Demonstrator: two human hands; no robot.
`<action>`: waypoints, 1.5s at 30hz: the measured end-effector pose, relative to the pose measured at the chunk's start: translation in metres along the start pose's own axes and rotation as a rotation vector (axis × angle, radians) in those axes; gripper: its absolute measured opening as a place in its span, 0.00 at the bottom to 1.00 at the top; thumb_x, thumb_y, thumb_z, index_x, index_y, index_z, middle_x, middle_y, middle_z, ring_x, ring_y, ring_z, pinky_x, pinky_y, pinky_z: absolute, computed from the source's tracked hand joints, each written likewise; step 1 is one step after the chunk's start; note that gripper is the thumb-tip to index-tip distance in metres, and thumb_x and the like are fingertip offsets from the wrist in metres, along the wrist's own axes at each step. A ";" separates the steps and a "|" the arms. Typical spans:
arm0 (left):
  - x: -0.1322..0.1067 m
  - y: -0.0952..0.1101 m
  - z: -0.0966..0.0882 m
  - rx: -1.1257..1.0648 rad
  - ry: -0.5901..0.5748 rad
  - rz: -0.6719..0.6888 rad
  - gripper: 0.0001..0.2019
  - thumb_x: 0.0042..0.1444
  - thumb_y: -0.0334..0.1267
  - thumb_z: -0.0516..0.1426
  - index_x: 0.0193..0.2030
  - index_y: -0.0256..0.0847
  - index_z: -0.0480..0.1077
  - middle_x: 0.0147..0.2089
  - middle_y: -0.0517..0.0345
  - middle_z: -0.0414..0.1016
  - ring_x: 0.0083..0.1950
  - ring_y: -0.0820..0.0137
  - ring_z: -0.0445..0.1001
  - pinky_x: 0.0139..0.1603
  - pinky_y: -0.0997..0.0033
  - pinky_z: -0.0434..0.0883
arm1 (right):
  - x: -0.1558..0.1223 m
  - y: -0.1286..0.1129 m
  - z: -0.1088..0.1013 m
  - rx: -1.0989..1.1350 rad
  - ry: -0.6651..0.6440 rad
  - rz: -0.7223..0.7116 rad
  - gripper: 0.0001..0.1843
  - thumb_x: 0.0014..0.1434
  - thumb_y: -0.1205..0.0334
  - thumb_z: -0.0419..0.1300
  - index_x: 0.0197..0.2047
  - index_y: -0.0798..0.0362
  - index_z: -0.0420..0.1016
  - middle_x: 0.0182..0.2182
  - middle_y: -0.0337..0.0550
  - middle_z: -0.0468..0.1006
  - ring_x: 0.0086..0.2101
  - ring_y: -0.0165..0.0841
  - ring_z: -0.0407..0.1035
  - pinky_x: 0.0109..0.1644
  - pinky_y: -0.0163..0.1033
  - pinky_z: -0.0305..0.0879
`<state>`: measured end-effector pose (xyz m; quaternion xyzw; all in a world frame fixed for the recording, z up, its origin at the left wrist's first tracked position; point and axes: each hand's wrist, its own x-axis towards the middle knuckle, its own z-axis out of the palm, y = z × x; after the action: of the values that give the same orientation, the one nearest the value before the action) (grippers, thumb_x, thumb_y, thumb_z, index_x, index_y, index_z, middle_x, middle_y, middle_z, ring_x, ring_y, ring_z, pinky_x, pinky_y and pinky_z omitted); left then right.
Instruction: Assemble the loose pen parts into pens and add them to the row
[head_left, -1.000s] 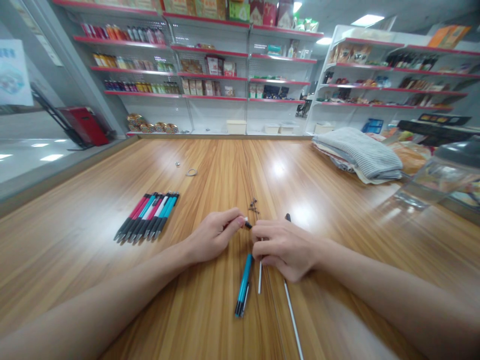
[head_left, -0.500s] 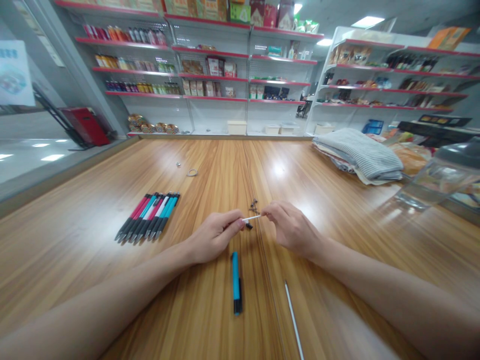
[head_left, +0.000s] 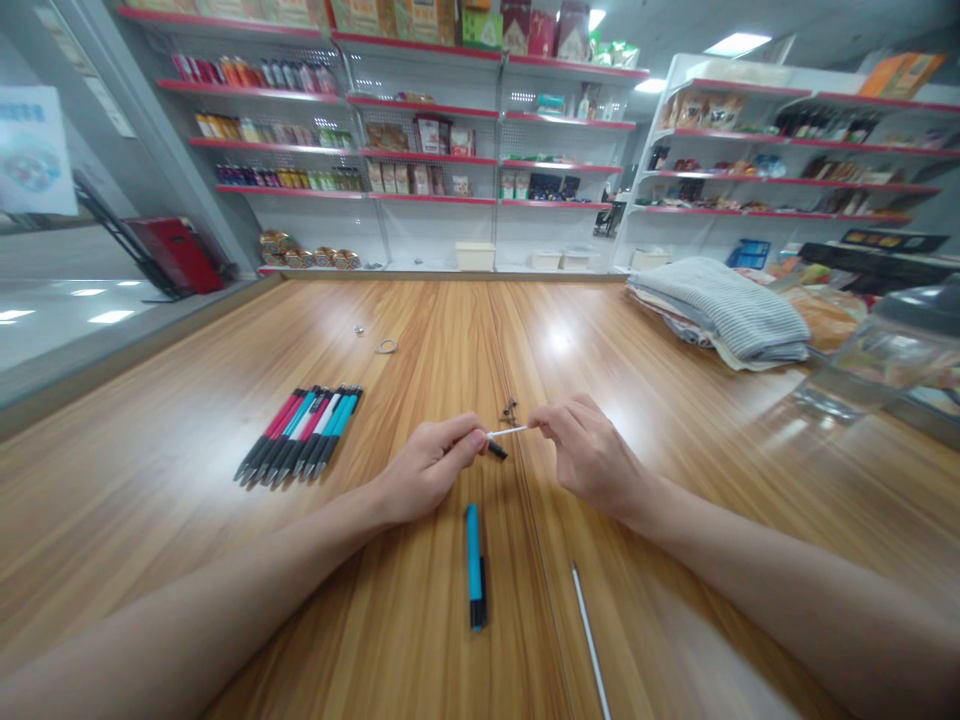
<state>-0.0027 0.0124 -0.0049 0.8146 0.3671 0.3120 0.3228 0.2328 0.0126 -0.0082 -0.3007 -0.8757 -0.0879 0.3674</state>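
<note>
One refill (head_left: 506, 432) pinched: left (head_left: 431, 470), right (head_left: 592, 455) grips.

Glossy wood-grain table (head_left: 225, 500), striped cloth (head_left: 720, 310).

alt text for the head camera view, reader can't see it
A person's left hand and right hand pinch the ends of a white pen refill above a wooden table. A blue pen barrel and another white refill lie nearer the camera, a row of pink and blue pens to the left.
</note>
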 end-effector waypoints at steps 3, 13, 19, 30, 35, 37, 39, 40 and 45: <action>-0.001 0.000 0.000 0.082 -0.013 0.038 0.16 0.66 0.43 0.45 0.32 0.37 0.65 0.25 0.64 0.60 0.28 0.76 0.61 0.31 0.75 0.58 | 0.000 0.000 -0.002 -0.043 -0.042 0.011 0.13 0.59 0.79 0.48 0.42 0.55 0.65 0.33 0.42 0.73 0.35 0.32 0.67 0.45 0.41 0.56; -0.004 -0.001 0.003 0.463 -0.071 0.137 0.14 0.67 0.42 0.43 0.41 0.39 0.66 0.31 0.58 0.70 0.34 0.70 0.71 0.35 0.72 0.63 | 0.003 -0.004 -0.012 -0.203 -0.078 -0.036 0.12 0.61 0.76 0.49 0.41 0.53 0.69 0.32 0.39 0.76 0.34 0.32 0.66 0.54 0.48 0.47; -0.002 0.001 0.005 0.566 -0.050 0.181 0.13 0.67 0.41 0.43 0.42 0.40 0.65 0.33 0.58 0.74 0.33 0.70 0.72 0.32 0.72 0.64 | 0.000 -0.005 -0.009 -0.137 -0.061 -0.084 0.15 0.59 0.77 0.50 0.44 0.54 0.69 0.31 0.38 0.76 0.31 0.30 0.67 0.52 0.46 0.50; 0.000 -0.002 0.005 0.648 0.057 0.197 0.12 0.67 0.40 0.44 0.37 0.40 0.64 0.31 0.59 0.73 0.30 0.72 0.71 0.28 0.73 0.60 | 0.006 -0.016 -0.009 -0.143 0.006 0.032 0.06 0.61 0.65 0.57 0.42 0.55 0.72 0.33 0.42 0.77 0.34 0.34 0.65 0.50 0.47 0.50; -0.002 -0.001 0.006 0.736 0.009 0.244 0.12 0.67 0.41 0.44 0.38 0.41 0.65 0.31 0.60 0.73 0.30 0.71 0.71 0.27 0.72 0.59 | 0.003 -0.009 -0.006 -0.128 -0.036 -0.020 0.08 0.62 0.66 0.56 0.30 0.54 0.71 0.24 0.39 0.73 0.31 0.32 0.61 0.46 0.44 0.50; -0.002 0.000 0.008 0.806 -0.027 0.304 0.12 0.67 0.40 0.43 0.38 0.41 0.65 0.31 0.60 0.72 0.30 0.71 0.71 0.26 0.72 0.58 | 0.002 -0.010 -0.003 -0.106 -0.072 -0.059 0.10 0.63 0.66 0.56 0.28 0.54 0.70 0.23 0.39 0.72 0.30 0.31 0.61 0.45 0.43 0.51; -0.002 0.002 0.009 0.866 -0.054 0.345 0.13 0.67 0.39 0.42 0.38 0.40 0.65 0.30 0.59 0.71 0.29 0.71 0.70 0.26 0.72 0.57 | 0.002 -0.010 -0.002 -0.096 -0.084 -0.074 0.11 0.63 0.66 0.55 0.28 0.54 0.70 0.22 0.39 0.72 0.30 0.31 0.61 0.42 0.42 0.51; -0.002 0.002 0.009 0.883 -0.064 0.354 0.13 0.67 0.38 0.42 0.38 0.40 0.65 0.30 0.59 0.71 0.29 0.71 0.70 0.26 0.72 0.57 | 0.002 -0.011 -0.001 -0.097 -0.084 -0.074 0.11 0.63 0.66 0.55 0.27 0.55 0.70 0.22 0.39 0.72 0.30 0.31 0.60 0.41 0.42 0.51; -0.003 0.005 0.008 0.863 -0.072 0.344 0.09 0.66 0.34 0.44 0.46 0.42 0.64 0.35 0.59 0.73 0.34 0.71 0.72 0.29 0.73 0.60 | 0.004 -0.011 -0.001 -0.128 -0.095 -0.067 0.18 0.65 0.62 0.54 0.23 0.55 0.66 0.19 0.39 0.69 0.27 0.30 0.59 0.38 0.41 0.50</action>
<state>0.0038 0.0054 -0.0071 0.9338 0.3115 0.1514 -0.0894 0.2247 0.0047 -0.0040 -0.2977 -0.8944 -0.1416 0.3022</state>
